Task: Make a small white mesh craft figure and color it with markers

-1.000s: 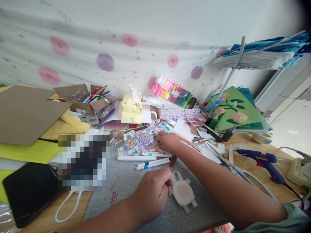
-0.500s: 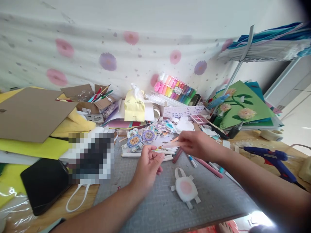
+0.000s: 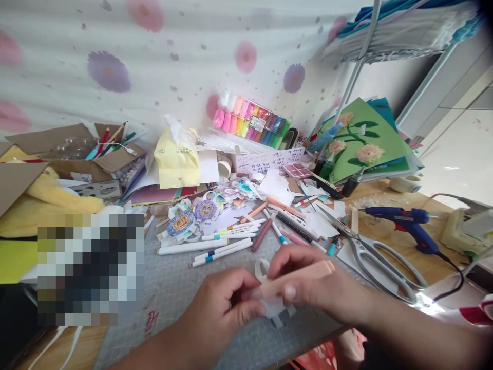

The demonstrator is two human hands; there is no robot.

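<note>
A peach-coloured marker (image 3: 298, 277) lies slanted in my right hand (image 3: 327, 298), whose fingers and thumb are closed round it. My left hand (image 3: 225, 303) pinches at the marker's left end, and its fingers partly hide that end. Beneath the two hands, a small white padded piece (image 3: 276, 311) with a loop and tabs rests on the grey cutting mat (image 3: 173, 303); most of it is covered. Behind the hands lie several white markers (image 3: 223, 251) and a dark pink marker (image 3: 262, 235).
Finished-looking round badges (image 3: 182, 223) and paper scraps (image 3: 281, 185) crowd the mat's back. To the right are large scissors (image 3: 365, 252) and a blue glue gun (image 3: 408, 221) with its cord. A yellow tissue pack (image 3: 177, 164) stands behind.
Both hands have come nearer, over the white padded piece. My right hand brought the peach marker away from the pile, and my left hand has closed at its end. The view has shifted right.
</note>
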